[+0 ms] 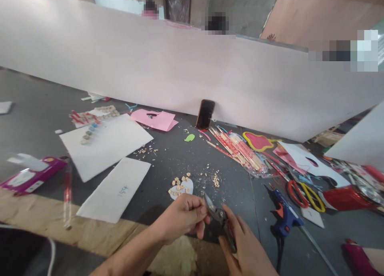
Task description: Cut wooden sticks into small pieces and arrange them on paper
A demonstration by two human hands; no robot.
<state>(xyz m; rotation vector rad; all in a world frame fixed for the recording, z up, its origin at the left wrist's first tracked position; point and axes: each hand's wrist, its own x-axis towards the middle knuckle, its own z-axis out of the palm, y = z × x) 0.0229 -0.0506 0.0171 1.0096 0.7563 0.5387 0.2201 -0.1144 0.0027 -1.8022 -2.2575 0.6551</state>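
Note:
My right hand (pixel 240 240) is wrapped round the dark handles of a pair of pruning shears (pixel 220 216), whose blades point up and left. The blade tips reach the fingertips of my left hand (pixel 189 216), which are pinched together; what they hold, if anything, is too small to make out. Just beyond my left hand lies a white heart-shaped piece (pixel 187 185) with several small beige flower-like bits on it. More beige bits (pixel 216 180) and crumbs are scattered on the dark table to its right.
A phone (pixel 206 114) leans against the white partition (pixel 135 64). Bundled sticks (pixel 237 148), scissors (pixel 306 194), a blue glue gun (pixel 283 214) and a red can (pixel 345 198) are at the right. White sheets (pixel 105 144) and a purple box (pixel 36 174) are at the left.

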